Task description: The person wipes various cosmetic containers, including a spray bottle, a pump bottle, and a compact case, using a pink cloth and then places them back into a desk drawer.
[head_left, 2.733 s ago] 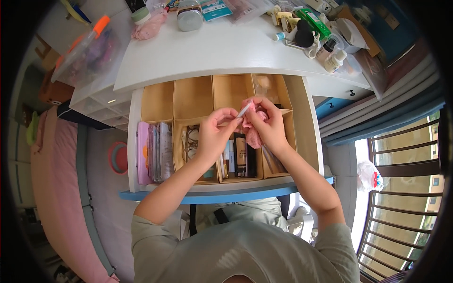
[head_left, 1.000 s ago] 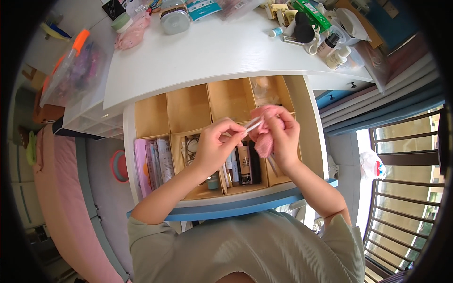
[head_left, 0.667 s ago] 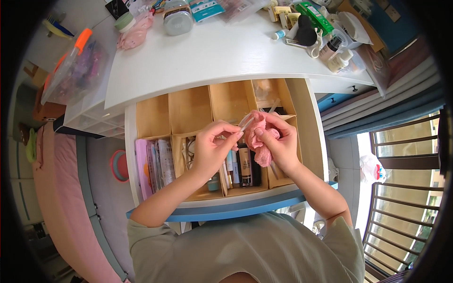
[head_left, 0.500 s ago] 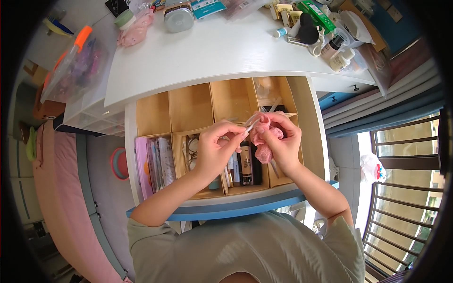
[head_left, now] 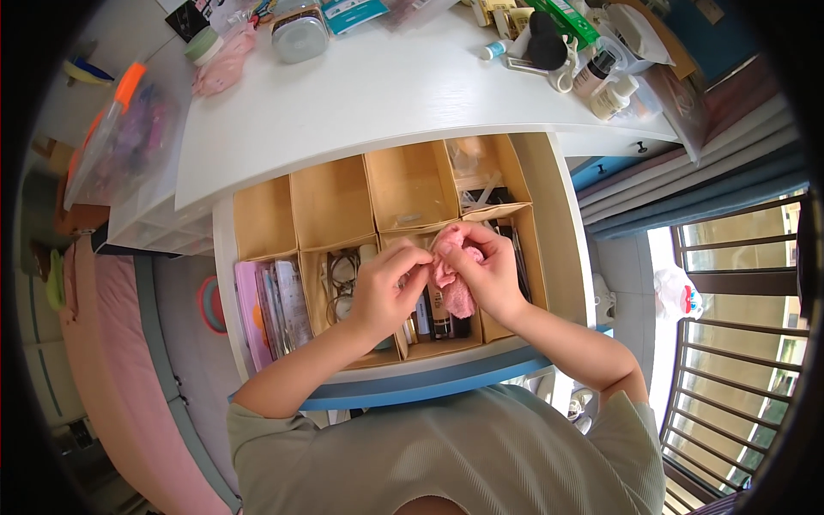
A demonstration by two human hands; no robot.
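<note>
Both hands are held over an open drawer [head_left: 552, 180] fitted with brown cardboard dividers. My right hand [head_left: 496, 273] grips a crumpled pink cloth [head_left: 460, 299] between thumb and fingers. Close to the cloth's left side, my left hand [head_left: 388, 281] is pinched; its fingertips are slightly blurred, and what they hold is too small to make out. Beneath the hands, a dark-capped bottle [head_left: 440, 324] and other slim cosmetics stand in a front compartment. Left of them lies a coiled cable [head_left: 342, 273], and farther left are flat clear packets [head_left: 292, 305] beside a lilac folder [head_left: 251, 309].
The white desktop [head_left: 343, 116] spans behind the drawer. On it are a clear-lidded jar [head_left: 299, 39], a pink pouch [head_left: 227, 62], a white bottle [head_left: 613, 99] and a green box [head_left: 566, 21]. A clear case with orange clips [head_left: 129, 129] stands at left. Curtains [head_left: 704, 184] hang right.
The slim white piece seen in my left fingertips is no longer visible. The pink cloth and both hands have shifted slightly left and down, and the view has moved a little.
</note>
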